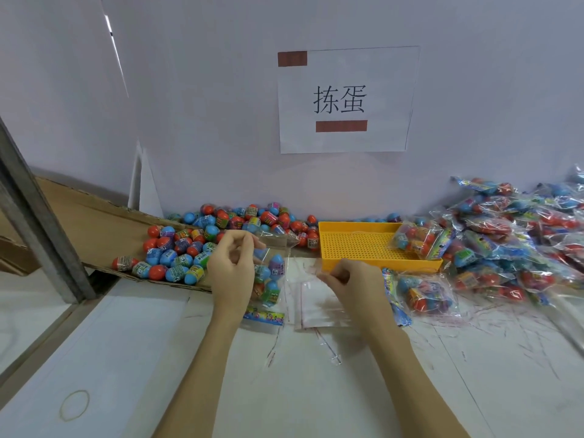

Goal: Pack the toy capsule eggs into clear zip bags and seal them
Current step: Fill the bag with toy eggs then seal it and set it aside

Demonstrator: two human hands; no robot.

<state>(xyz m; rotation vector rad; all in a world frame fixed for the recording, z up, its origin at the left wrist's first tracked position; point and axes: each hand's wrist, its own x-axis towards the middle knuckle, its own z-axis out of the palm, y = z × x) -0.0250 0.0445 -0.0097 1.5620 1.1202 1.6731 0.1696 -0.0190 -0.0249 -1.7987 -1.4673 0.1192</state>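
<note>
A clear zip bag point(268, 279) holding several capsule eggs stands on the white table in front of me. My left hand point(232, 267) pinches its upper edge, fingers curled. My right hand point(350, 279) pinches a thin clear strip or bag edge over a stack of empty clear bags point(319, 306). A heap of loose red, blue and green capsule eggs point(202, 245) lies on a cardboard sheet behind my left hand.
A yellow perforated tray point(357, 248) sits behind my right hand with one filled bag point(420, 240) in its corner. Many filled bags point(512, 241) pile up at the right. A paper sign point(344, 99) hangs on the wall. A metal post point(38, 222) stands at the left.
</note>
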